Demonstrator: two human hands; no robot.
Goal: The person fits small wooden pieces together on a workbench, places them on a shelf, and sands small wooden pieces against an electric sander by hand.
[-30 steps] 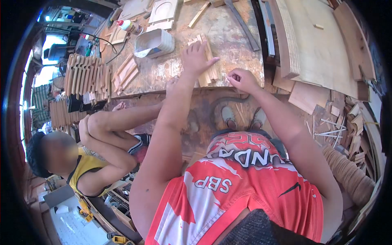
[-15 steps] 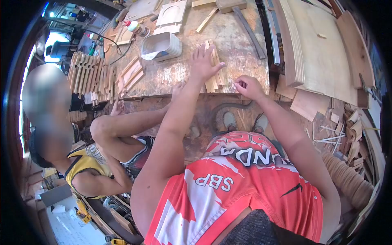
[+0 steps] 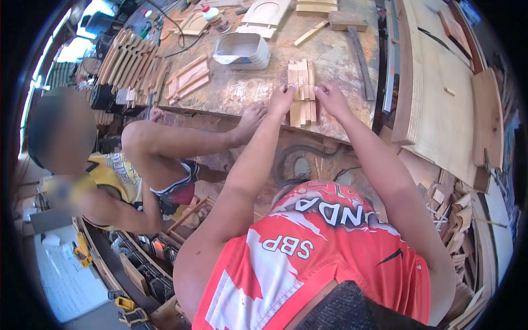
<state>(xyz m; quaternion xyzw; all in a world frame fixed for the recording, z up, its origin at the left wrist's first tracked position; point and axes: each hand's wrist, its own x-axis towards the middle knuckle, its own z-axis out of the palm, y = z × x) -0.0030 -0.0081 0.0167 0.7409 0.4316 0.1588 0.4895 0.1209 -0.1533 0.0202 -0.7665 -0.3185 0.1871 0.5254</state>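
My left hand (image 3: 282,101) and right hand (image 3: 333,103), fingers partly curled, are touching either side of the wood strips (image 3: 301,77) on the tabletop (image 3: 338,69); whether they're gripping, I can't tell.

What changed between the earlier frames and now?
The left hand, earlier spread over the pale, narrow wooden strips, has drawn back to their left edge, now curled; the right hand has moved forward and in to their right edge. The whitish, rectangular plastic tub and the wooden-headed mallet stayed put.
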